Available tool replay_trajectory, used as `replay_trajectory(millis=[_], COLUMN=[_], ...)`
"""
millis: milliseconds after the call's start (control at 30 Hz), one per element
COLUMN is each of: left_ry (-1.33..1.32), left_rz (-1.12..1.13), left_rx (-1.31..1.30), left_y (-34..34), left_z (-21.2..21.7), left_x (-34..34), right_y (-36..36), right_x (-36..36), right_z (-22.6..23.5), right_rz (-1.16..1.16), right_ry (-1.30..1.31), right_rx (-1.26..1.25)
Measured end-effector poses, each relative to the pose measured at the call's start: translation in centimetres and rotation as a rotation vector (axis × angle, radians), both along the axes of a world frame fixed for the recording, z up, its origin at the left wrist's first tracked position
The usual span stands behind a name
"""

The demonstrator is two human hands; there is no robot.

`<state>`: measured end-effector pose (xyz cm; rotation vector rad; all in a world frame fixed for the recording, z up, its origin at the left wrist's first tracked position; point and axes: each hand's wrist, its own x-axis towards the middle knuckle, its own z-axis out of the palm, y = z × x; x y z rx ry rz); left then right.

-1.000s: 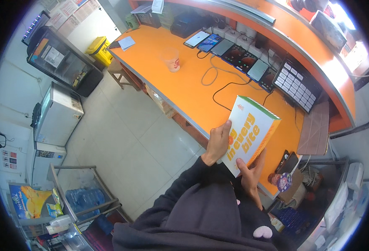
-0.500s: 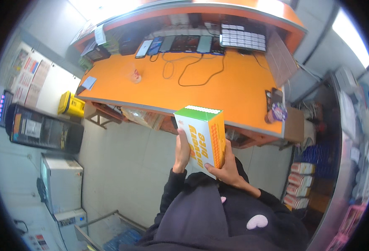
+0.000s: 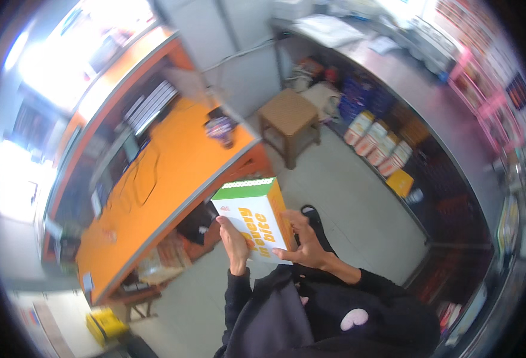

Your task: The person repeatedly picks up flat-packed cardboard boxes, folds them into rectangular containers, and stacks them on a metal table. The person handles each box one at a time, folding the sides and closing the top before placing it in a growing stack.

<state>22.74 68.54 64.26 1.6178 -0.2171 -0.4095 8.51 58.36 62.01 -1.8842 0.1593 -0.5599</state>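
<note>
A white, orange and green cardboard box is held upright in front of my body, its green top edged with a white scalloped band. Against its left side lies my left hand, thumb on the front face, other fingers mostly hidden behind the box. My right hand grips the lower right, the thumb pressed on the front near the bottom and the fingers bent along the orange side.
Left is an orange counter with a cable, a screen and a purple packet. A brown stool stands ahead. At right, a long shelf unit holds white-and-red boxes. Below left sits a yellow bin.
My view has swung to the right, so the counter now lies to the left and the stool and right-hand shelves have come into sight. Both hands still hold the box.
</note>
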Motion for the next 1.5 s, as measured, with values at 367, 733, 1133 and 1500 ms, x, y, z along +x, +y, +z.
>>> replay_trajectory(millis=[367,733,1133,1500], left_ry=[0.048,-0.253,-0.221,-1.325], left_rz=[-0.815,-1.273,-1.282,-0.888], left_rx=[0.145,0.158,0.092,-0.027], left_y=[-21.8,-35.9,-50.8,-71.6], left_z=[-0.4,-1.6,-5.3,-13.6], left_x=[-18.7,-30.6,-26.5,-20.0], right_y=[-8.1,-19.5,-34.7,-51.7], right_x=[-19.7,-31.0,-30.0,-37.1], right_z=[-1.9,-0.3,-4.5,-20.8], right_rz=[-0.742,-1.113,-1.067,-0.369], right_ry=[-0.238,-0.330,-0.132,0.644], right_rx=[0.176,0.426,0.573,0.664])
